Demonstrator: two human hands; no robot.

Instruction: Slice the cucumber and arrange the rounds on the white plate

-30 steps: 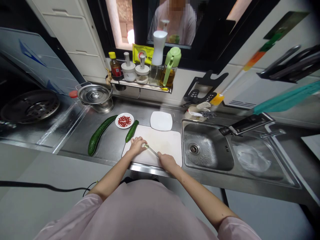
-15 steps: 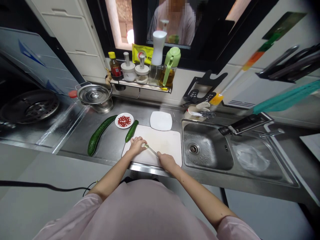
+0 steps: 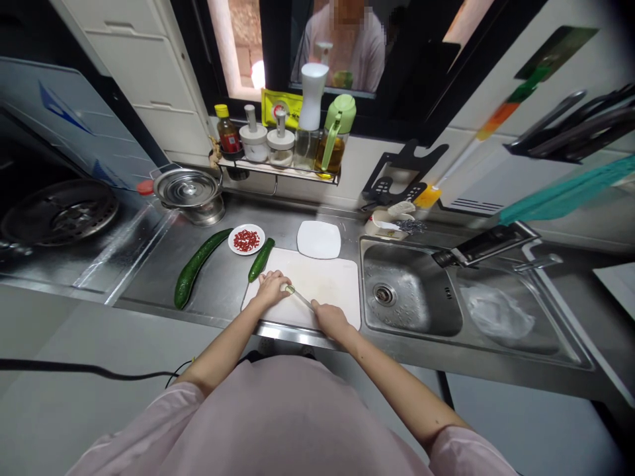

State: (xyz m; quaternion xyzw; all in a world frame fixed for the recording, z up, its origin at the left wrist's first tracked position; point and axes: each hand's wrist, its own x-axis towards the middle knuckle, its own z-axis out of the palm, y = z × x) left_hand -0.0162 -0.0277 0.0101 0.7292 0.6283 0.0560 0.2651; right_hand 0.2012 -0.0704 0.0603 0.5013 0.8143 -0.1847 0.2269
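My left hand (image 3: 270, 291) is closed on a pale-cut piece of cucumber (image 3: 285, 287) at the left side of the white cutting board (image 3: 330, 277). Most of that piece is hidden under the fingers. In my right hand (image 3: 332, 319) is a knife (image 3: 302, 301), gripped by its handle near the board's front edge. Its blade points left and away, its tip end at the cucumber piece. A longer green cucumber length (image 3: 260, 260) lies across the board's left edge, just beyond my left hand.
Left of the board lie a whole cucumber (image 3: 196, 270) and a small plate (image 3: 231, 242) of chopped red pieces. A white square plate (image 3: 319, 239) sits behind the board. The sink (image 3: 411, 311) is to the right; a condiment shelf (image 3: 297, 173) hangs behind, near a lidded steel pot (image 3: 188, 192).
The camera view shifts very slightly. Both hands, the knife and the cucumber piece stay in about the same place.
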